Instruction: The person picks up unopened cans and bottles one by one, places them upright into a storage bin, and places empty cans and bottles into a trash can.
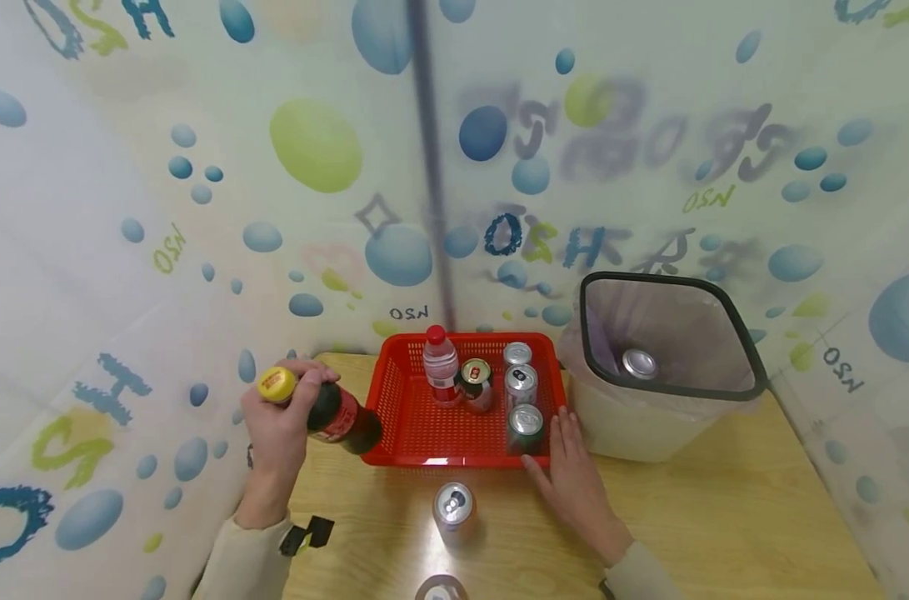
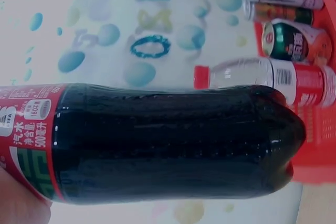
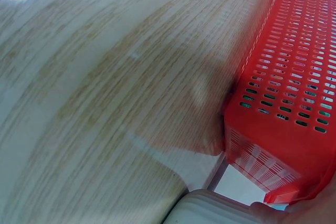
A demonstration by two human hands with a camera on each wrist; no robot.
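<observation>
My left hand (image 1: 277, 437) grips a dark cola bottle (image 1: 342, 417) with a yellow cap near its neck, tilted at the left side of the red basket (image 1: 417, 433). In the left wrist view the cola bottle (image 2: 168, 142) lies across the picture, its base toward the basket. My right hand (image 1: 570, 475) rests on the basket's front right corner, fingers fairly straight. Inside the basket stand a clear bottle with a red cap (image 1: 441, 367), a dark can with a gold top (image 1: 476, 385) and, along the right side, several cans, among them a green can (image 1: 525, 427).
A lined waste bin (image 1: 626, 425) with a black rim stands right of the basket, a can (image 1: 639, 363) inside. In front of the basket is an upright can (image 1: 454, 510); another container (image 1: 441, 590) is cut off at the bottom edge. A patterned curtain surrounds the wooden table (image 1: 694, 517).
</observation>
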